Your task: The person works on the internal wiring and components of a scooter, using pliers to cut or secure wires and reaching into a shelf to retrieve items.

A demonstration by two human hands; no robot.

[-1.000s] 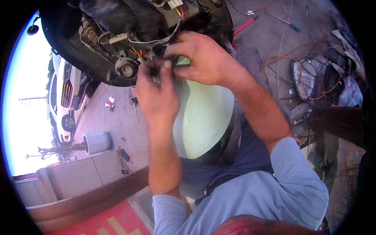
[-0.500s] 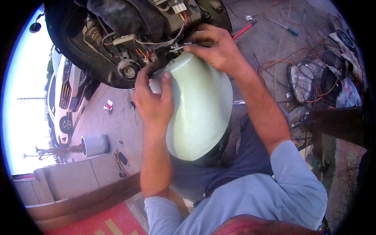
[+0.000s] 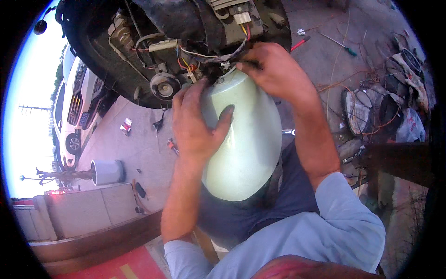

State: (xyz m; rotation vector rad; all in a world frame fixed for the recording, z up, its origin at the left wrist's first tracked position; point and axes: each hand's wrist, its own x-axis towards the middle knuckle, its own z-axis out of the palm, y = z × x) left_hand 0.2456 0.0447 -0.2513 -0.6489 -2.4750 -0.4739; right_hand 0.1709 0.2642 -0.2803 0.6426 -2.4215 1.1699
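A smooth pale green curved panel [image 3: 248, 149] stands over my lap, its narrow top end against the wiring. My left hand [image 3: 197, 118] clasps its left side, the thumb across the front and fingertips near the top rim. My right hand [image 3: 278, 69] is closed at the top right corner, thumb and fingers pinched beside a small metal bracket [image 3: 226, 67]; what lies between them is hidden. Behind both hands is a dirty black vehicle shell [image 3: 125, 86] with a round horn [image 3: 165, 87], a white connector [image 3: 242, 18] and a bundle of coloured wires [image 3: 244, 39].
On the paving lie a green-handled screwdriver [image 3: 348, 50], a red-handled tool [image 3: 301, 43] and a wrench [image 3: 288, 132]. Loose wires and old parts [image 3: 357, 111] are heaped to the right. A planter [image 3: 107, 172] and a white car [image 3: 76, 111] stand to the left.
My left hand has moved further onto the pale green panel, its thumb now across the front. My right hand stays at the top corner. The whole view has shifted slightly.
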